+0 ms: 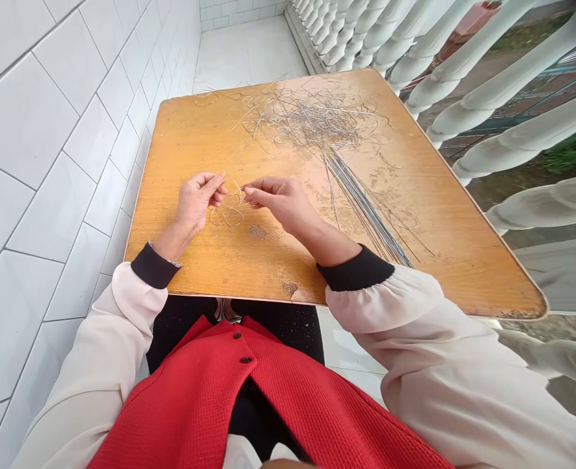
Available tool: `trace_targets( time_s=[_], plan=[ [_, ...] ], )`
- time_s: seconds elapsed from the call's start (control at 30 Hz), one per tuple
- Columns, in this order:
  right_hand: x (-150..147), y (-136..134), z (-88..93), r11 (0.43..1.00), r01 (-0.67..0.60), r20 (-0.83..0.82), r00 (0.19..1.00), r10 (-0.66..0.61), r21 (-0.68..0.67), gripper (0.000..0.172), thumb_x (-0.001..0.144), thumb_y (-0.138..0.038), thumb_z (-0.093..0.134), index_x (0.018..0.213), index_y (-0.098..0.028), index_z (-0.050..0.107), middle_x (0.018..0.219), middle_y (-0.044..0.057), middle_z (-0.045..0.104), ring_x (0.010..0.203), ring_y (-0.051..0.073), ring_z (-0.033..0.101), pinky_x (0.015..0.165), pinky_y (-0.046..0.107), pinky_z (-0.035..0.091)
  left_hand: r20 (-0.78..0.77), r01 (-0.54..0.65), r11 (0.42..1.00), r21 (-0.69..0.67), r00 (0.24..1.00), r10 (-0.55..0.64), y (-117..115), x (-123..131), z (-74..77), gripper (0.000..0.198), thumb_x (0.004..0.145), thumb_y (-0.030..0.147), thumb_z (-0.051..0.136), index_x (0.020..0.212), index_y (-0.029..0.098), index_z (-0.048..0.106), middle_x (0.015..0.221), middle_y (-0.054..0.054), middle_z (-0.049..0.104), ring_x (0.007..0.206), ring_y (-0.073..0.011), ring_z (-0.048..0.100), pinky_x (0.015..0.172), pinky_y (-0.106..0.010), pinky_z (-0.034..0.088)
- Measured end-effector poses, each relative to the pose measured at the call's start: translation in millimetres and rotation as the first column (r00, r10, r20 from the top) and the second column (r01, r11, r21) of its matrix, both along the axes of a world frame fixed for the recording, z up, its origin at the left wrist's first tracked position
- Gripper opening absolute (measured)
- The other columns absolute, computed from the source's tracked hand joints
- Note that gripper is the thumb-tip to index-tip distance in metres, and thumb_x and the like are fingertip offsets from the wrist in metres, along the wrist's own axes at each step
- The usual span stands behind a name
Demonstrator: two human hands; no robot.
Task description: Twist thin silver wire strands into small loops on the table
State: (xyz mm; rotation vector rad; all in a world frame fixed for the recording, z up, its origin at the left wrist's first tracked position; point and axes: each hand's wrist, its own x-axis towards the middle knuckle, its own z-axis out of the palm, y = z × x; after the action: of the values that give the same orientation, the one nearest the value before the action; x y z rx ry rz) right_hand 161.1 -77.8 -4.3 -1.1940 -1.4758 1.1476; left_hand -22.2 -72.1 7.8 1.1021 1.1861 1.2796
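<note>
A thin wire, bent into loops, hangs between my two hands just above the near left part of the table. My left hand pinches it with thumb and forefinger. From the other side my right hand grips the wire between thumb and fingertips. The fingertips hide where the strands meet. Beyond my right hand, a tangled heap of thin wire covers the far part of the table. A bundle of straight grey wires runs from the heap toward the near right edge.
The wooden table has a worn top with chipped spots. White wall tiles rise close along its left side. A white balustrade runs along the right. My lap is under the near edge.
</note>
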Motion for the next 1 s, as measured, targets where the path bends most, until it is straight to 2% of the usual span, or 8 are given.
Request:
trace_targets(
  time_s=[0.07,0.13,0.27,0.47,0.63,0.77,0.87,1.0],
  plan=[
    [-2,-1,3.6,0.973,-0.074,-0.217,0.976,0.026,-0.217,0.021,0.091,-0.037,0.08,0.084,-0.018,0.075,0.079,0.006,0.076,0.066,0.013,0.064,0.063,0.025,0.053,0.014,-0.036,0.999,0.017,0.999,0.036,1,2,-2.8,0.032,0.096,0.027,0.077,0.072,0.017,0.06,0.061,0.006,0.065,0.049,-0.002,0.054,0.052,-0.016,0.041],
    [-3,-3,6.4,0.94,-0.133,-0.341,0.94,0.018,-0.316,0.023,0.091,-0.039,0.081,0.086,-0.017,0.075,0.079,0.007,0.077,0.061,0.011,0.063,0.057,0.022,0.052,0.027,-0.067,0.997,0.03,0.997,0.066,0,3,-5.8,0.031,0.096,0.028,0.077,0.073,0.017,0.06,0.062,0.005,0.066,0.049,-0.0026,0.056,0.052,-0.016,0.044],
    [-5,-5,7.0,0.967,-0.073,-0.383,0.923,-0.027,-0.245,0.015,0.086,-0.028,0.087,0.084,-0.017,0.076,0.077,0.003,0.077,0.055,0.007,0.059,0.055,0.019,0.05,0.016,-0.045,0.998,0.048,0.999,0.044,-3,6,-9.5,0.033,0.094,0.033,0.079,0.074,0.017,0.059,0.064,0.005,0.068,0.05,-0.0039,0.061,0.054,-0.017,0.048],
    [-2,-1,4.2,0.989,0.021,-0.31,0.949,-0.066,-0.147,0.014,0.088,-0.026,0.083,0.079,-0.018,0.076,0.071,0.001,0.073,0.054,0.006,0.056,0.053,0.019,0.046,-0.025,0.146,0.989,0.004,0.989,-0.146,-10,6,-9.1,0.031,0.096,0.031,0.076,0.074,0.016,0.06,0.065,0.003,0.07,0.05,-0.0058,0.066,0.051,-0.016,0.05],
    [3,7,3.6,0.998,0.06,-0.129,0.99,-0.058,0.012,0.015,0.088,-0.015,0.078,0.074,-0.017,0.075,0.065,0.0,0.07,0.049,0.006,0.049,0.046,0.019,0.039,-0.092,0.302,0.953,-0.014,0.949,-0.302,-8,1,-9.1,0.026,0.104,0.033,0.066,0.084,0.015,0.067,0.063,0.003,0.07,0.048,-0.0068,0.066,0.047,-0.015,0.047],
    [4,7,3.9,0.995,0.049,-0.022,0.999,-0.047,0.083,0.012,0.085,-0.013,0.081,0.075,-0.018,0.076,0.066,-0.001,0.069,0.051,0.007,0.051,0.049,0.021,0.042,-0.183,0.383,0.922,-0.052,0.904,-0.386,-7,2,-9.5,0.021,0.104,0.023,0.063,0.086,0.015,0.07,0.061,0.002,0.069,0.048,-0.0071,0.066,0.045,-0.014,0.044],
    [4,4,6.8,0.999,0.035,-0.144,0.989,-0.035,0.001,0.007,0.088,-0.02,0.083,0.087,-0.017,0.076,0.07,0.0,0.072,0.054,0.007,0.056,0.053,0.021,0.046,-0.2,0.373,0.928,-0.013,0.908,-0.368,-10,5,-7.3,0.023,0.104,0.016,0.06,0.083,0.014,0.069,0.062,0.002,0.069,0.049,-0.0064,0.067,0.046,-0.014,0.046],
    [3,1,10.9,0.984,-0.02,-0.354,0.934,-0.044,-0.175,0.03,0.096,-0.048,0.077,0.093,-0.018,0.074,0.079,0.004,0.076,0.061,0.01,0.065,0.059,0.022,0.053,-0.174,0.193,0.979,0.066,0.968,-0.179,-16,9,-4.5,0.022,0.103,0.01,0.059,0.083,0.015,0.068,0.062,0.005,0.065,0.049,-0.006,0.067,0.05,-0.015,0.052]
  ],
)
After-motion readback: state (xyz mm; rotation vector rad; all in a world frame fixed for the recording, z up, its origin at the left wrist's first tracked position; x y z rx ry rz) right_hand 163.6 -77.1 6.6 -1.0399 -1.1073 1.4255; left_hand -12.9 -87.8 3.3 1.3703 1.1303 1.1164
